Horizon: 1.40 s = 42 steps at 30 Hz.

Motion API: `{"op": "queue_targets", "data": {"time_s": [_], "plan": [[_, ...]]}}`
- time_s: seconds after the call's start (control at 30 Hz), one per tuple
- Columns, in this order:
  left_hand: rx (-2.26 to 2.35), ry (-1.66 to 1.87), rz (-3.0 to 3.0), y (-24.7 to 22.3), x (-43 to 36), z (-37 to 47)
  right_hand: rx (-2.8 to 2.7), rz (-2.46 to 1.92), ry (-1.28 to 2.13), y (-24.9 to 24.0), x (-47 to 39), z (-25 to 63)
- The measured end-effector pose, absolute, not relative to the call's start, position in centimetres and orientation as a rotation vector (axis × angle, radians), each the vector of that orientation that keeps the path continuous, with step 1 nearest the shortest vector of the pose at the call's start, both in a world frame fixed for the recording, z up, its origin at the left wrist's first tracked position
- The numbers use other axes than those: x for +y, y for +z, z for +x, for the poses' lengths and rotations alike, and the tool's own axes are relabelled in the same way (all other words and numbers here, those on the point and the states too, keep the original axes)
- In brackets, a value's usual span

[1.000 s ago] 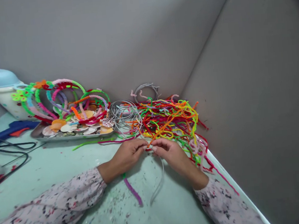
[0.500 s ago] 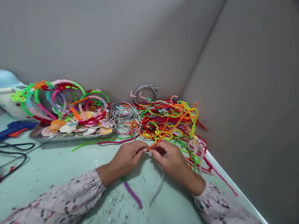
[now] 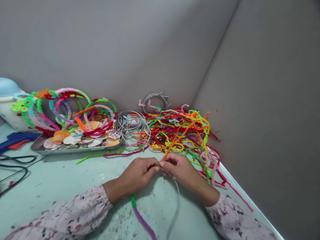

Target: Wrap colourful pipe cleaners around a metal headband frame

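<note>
My left hand is closed in a pinch on a headband whose two ends hang down between and below my hands. One end is wrapped in purple fuzzy pipe cleaner with a green band above it; the other end is a bare grey strip. The top of the hoop is hidden by my fingers. My right hand, closed beside the left, pinches an orange pipe cleaner against the headband. Its free length slants up and right over the pile behind.
A heap of coloured pipe cleaners lies behind my right hand, with bare grey hoops beside it. A metal tray holds shells and wrapped headbands. A blue glue gun, its cord and a lidded container are left.
Both hands have tilted the headband, so its ends hang lower and more of the green band and grey strip show. The orange pipe cleaner now stands more steeply.
</note>
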<state>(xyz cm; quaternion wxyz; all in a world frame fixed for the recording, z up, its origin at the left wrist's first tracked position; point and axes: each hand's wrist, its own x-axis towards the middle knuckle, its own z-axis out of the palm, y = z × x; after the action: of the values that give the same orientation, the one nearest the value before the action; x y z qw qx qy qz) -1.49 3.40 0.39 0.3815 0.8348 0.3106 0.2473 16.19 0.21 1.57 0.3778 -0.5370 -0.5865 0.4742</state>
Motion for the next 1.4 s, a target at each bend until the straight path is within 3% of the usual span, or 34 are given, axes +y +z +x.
{"op": "queue_targets", "data": {"time_s": [0.13, 0.37, 0.67, 0.93, 1.4], "plan": [[0.716, 0.499, 2.035, 0.4, 3.3, -1.6, -1.659, -1.386, 1.226, 1.4, 0.0, 16.4], [0.699, 0.415, 1.909, -0.1, 3.4, -1.7, -1.935, -1.304, 0.802, 2.0, -0.5, 16.5], [0.975, 0.626, 2.173, 2.2, 2.1, -1.1, -1.566, -1.285, 1.276, 1.6, -0.7, 17.1], [1.048, 0.648, 2.278, 2.3, -2.0, -1.0, -1.525, -1.268, 1.261, 2.0, -4.0, 16.5], [1.12, 0.572, 2.289, -0.2, -3.1, -1.6, -1.607, -1.286, 1.112, -1.7, -4.8, 16.3]]}}
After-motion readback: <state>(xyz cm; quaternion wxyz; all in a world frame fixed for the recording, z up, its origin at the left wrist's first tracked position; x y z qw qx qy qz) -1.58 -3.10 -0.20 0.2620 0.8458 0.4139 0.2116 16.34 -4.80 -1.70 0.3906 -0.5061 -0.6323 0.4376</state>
